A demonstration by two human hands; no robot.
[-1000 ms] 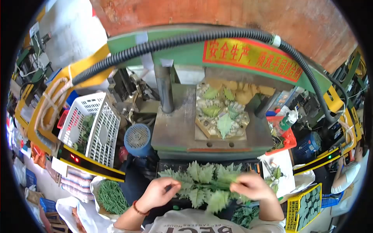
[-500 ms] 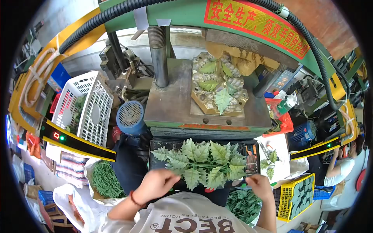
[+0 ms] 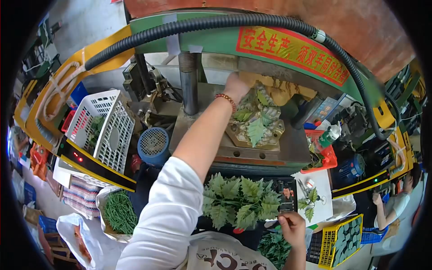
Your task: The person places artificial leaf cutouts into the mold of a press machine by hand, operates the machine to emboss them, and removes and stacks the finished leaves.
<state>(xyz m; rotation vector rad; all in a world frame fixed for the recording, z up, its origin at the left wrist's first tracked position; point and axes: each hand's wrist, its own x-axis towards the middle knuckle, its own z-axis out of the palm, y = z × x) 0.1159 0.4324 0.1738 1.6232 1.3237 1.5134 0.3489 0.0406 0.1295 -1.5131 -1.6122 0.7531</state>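
My left hand (image 3: 237, 86) reaches into the press, at the back left corner of the metal mold (image 3: 270, 135). Its fingers are hidden, so their hold cannot be made out. On the mold lie several green artificial leaves, one light leaf (image 3: 256, 132) at the front. My right hand (image 3: 292, 225) is closed by the front right of the leaf bunch (image 3: 240, 198), thumb against curled fingers. Whatever it pinches, if anything, is too small to name. The bunch lies on a dark tray before the press, partly covered by my left sleeve.
A phone-like screen (image 3: 287, 195) lies right of the bunch. Yellow light-curtain bars (image 3: 96, 166) flank the press. A white basket (image 3: 112, 135) stands left, a red basket (image 3: 325, 153) right. A sack of green stems (image 3: 119, 211) is lower left. Another person (image 3: 389, 209) is far right.
My left hand has moved from beside the leaf bunch up and forward into the press. My right hand has shifted slightly down and left. The camera view has tilted slightly.
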